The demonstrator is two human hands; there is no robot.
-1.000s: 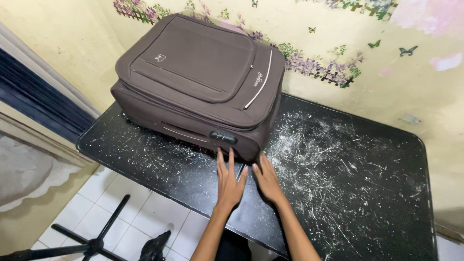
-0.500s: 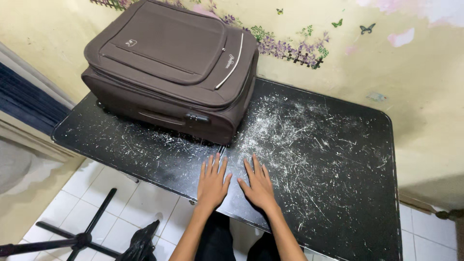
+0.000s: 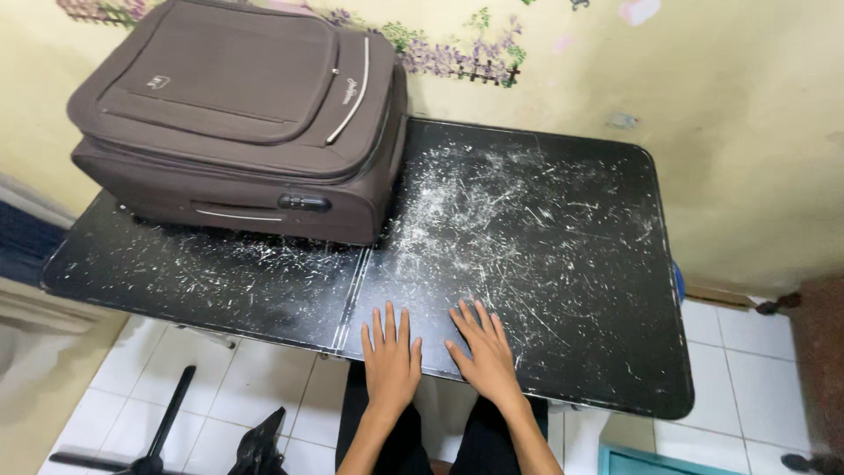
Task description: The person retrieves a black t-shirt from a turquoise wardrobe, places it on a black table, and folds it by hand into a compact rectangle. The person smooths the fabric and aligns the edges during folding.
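Observation:
My left hand [image 3: 389,359] and my right hand [image 3: 481,353] lie flat, palms down and fingers spread, on the near edge of a black, white-scratched table [image 3: 563,255]. Neither hand holds anything. A closed brown fabric suitcase [image 3: 237,114] lies flat on the table's far left part, well apart from both hands. Its side handle and a small lock face me.
A yellow wall with flower and butterfly decals [image 3: 457,53] runs behind the table. White floor tiles [image 3: 747,361] show below and to the right. A black tripod leg [image 3: 158,431] stands on the floor at lower left, and a teal box corner [image 3: 651,457] sits at lower right.
My hands drew back from the suitcase's near side and settled flat on the table's front edge. The view shifted, so the suitcase now appears farther up and left.

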